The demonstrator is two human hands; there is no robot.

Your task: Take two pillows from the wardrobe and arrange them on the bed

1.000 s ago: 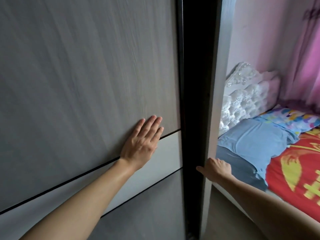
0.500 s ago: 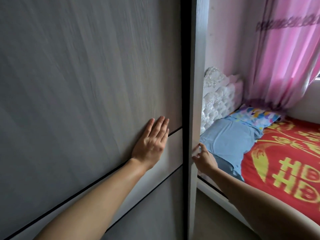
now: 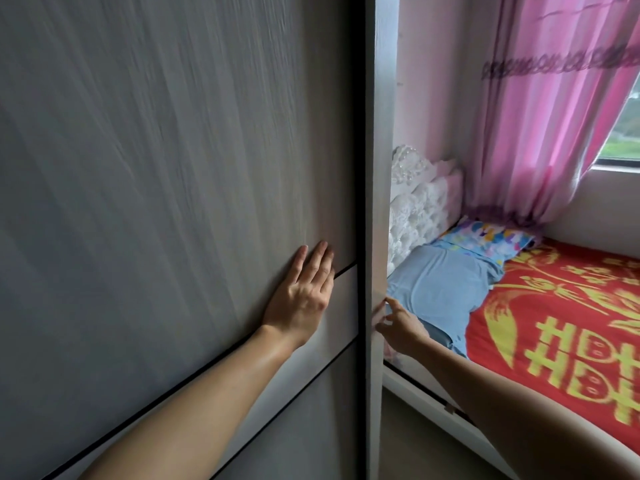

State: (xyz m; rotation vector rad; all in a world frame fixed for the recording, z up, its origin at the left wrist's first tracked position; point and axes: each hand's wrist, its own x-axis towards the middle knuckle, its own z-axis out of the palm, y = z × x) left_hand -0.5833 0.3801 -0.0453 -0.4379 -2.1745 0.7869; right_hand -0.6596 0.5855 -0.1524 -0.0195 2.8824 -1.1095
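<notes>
The grey wood-grain wardrobe door (image 3: 156, 168) fills the left of the head view and no gap shows at its right edge. My left hand (image 3: 301, 299) lies flat against the door, fingers together, holding nothing. My right hand (image 3: 398, 323) touches the wardrobe's right side panel (image 3: 379, 202) with its fingertips, fingers apart. Beyond it, two pillows rest on the bed (image 3: 561, 334) by the headboard: a plain light-blue pillow (image 3: 440, 285) and a colourful patterned pillow (image 3: 485, 237) behind it.
A white tufted headboard (image 3: 422, 199) stands against the pink wall. A red bedspread with yellow characters covers the bed. Pink curtains (image 3: 540, 116) hang beside a window (image 3: 623, 133) at the far right. A strip of floor (image 3: 422, 438) runs between wardrobe and bed frame.
The dark gap at the wardrobe's right edge has closed. My right hand has loosened from gripping the panel's edge to touching it with fingertips. The view has swung right toward the bed.
</notes>
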